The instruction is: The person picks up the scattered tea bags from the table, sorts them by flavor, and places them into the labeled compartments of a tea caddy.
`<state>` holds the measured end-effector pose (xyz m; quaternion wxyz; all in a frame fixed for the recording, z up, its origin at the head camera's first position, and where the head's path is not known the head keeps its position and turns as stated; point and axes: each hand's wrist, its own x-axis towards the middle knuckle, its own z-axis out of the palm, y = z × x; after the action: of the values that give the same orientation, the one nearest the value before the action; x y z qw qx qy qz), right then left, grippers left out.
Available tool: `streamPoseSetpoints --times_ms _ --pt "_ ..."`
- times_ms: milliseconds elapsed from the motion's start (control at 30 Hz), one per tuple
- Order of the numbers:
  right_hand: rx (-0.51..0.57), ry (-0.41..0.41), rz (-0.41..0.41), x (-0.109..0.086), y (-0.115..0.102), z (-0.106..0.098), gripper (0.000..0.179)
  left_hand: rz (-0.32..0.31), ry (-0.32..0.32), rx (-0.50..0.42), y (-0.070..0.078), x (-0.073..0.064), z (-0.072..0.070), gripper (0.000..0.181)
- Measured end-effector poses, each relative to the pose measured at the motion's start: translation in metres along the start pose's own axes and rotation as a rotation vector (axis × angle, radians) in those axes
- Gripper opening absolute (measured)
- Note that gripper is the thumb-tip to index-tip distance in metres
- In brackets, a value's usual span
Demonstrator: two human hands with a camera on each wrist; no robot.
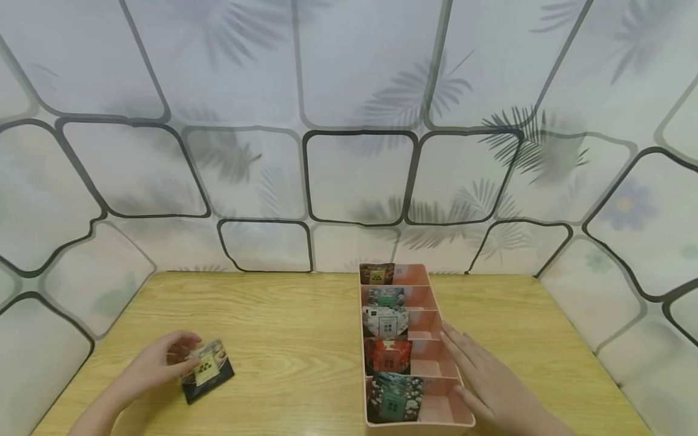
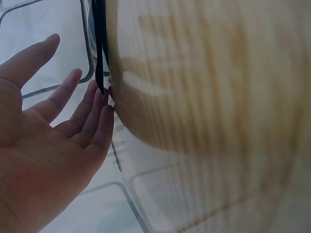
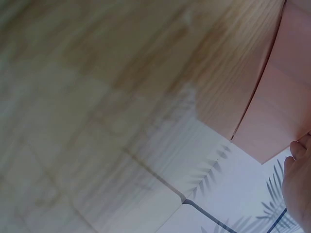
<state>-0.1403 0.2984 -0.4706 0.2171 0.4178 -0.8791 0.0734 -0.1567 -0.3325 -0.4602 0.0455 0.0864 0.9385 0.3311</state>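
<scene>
My left hand (image 1: 169, 360) is at a dark packet with a yellow label (image 1: 207, 366) on the left of the table. In the left wrist view the packet (image 2: 99, 43) appears edge-on, some fingertips at its lower end, while the thumb stands apart from it. Whether the packet lies flat or is tipped up I cannot tell. Against the right side of a pink divided box (image 1: 466, 412) rests my right hand (image 1: 482, 375), its fingers extended. Part of that hand (image 3: 299, 179) shows beside the pink wall (image 3: 277, 107) in the right wrist view.
Inside the box each compartment holds packets: brown (image 1: 376, 274), blue-grey with green (image 1: 386, 297), white (image 1: 386, 323), red (image 1: 388, 356) and dark green (image 1: 395, 396). Wooden tabletop (image 1: 289, 339) lies between box and left hand. Patterned fabric walls (image 1: 360, 175) enclose the back and sides.
</scene>
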Motion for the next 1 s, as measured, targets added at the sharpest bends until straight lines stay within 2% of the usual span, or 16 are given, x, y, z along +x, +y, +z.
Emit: streamPoseSetpoints --times_ms 233,467,767,1000 --pt "0.011 0.055 -0.024 0.0022 0.0019 -0.0002 0.069 0.044 -0.046 0.032 -0.0019 0.0059 -0.0023 0.047" --pt "0.003 0.045 -0.014 0.0028 0.0017 -0.0013 0.070 0.102 -0.077 0.051 -0.0056 0.0089 -0.0029 0.052" --pt "0.007 0.028 -0.006 0.0039 -0.0009 -0.0024 0.069 0.140 -0.052 0.117 -0.0091 0.0062 0.0002 0.051" --pt "0.003 0.051 -0.027 0.0018 0.0010 0.0001 0.069 0.145 -0.079 0.058 -0.0073 0.0068 0.0018 0.052"
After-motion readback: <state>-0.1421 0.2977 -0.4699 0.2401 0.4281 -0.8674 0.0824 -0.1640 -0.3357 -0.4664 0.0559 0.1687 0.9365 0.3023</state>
